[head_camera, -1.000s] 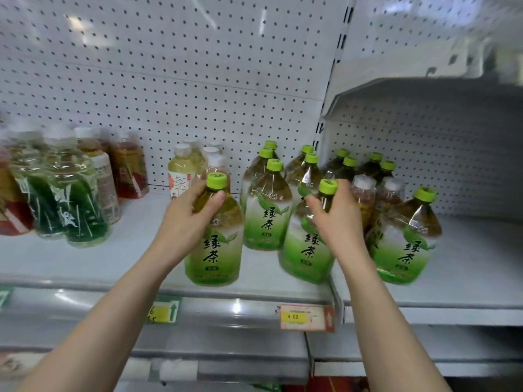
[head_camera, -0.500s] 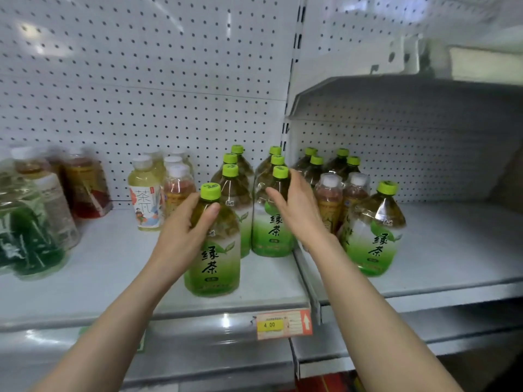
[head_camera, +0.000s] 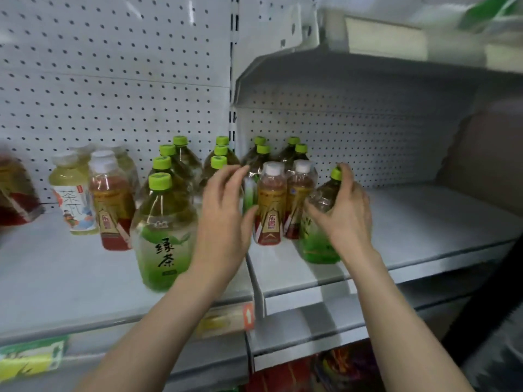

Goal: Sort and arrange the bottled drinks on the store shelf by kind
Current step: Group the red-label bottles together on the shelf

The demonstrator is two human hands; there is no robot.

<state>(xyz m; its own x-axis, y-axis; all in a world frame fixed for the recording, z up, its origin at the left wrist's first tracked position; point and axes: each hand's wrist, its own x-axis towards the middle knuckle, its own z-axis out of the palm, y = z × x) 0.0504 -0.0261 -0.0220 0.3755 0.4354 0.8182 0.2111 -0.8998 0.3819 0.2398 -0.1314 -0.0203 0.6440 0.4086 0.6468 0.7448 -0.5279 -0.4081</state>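
Released front green tea bottle (head_camera: 164, 230) with left hand (head_camera: 223, 210), moved toward 3 o'clock; gripped rightmost green tea bottle (head_camera: 319, 246) with right hand (head_camera: 343, 210).

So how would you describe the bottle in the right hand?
Find the right shelf. At its front stand two white-capped red bottles; the green bottle is just right of them. It's the rightmost bottle, the only one the right hand grips.

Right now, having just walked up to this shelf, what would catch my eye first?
The right hand grips a green-capped bottle at the cluster's right end. The left hand hovers open beside two white-capped bottles mid-shelf. A big green tea bottle stands frontmost, left of both hands.
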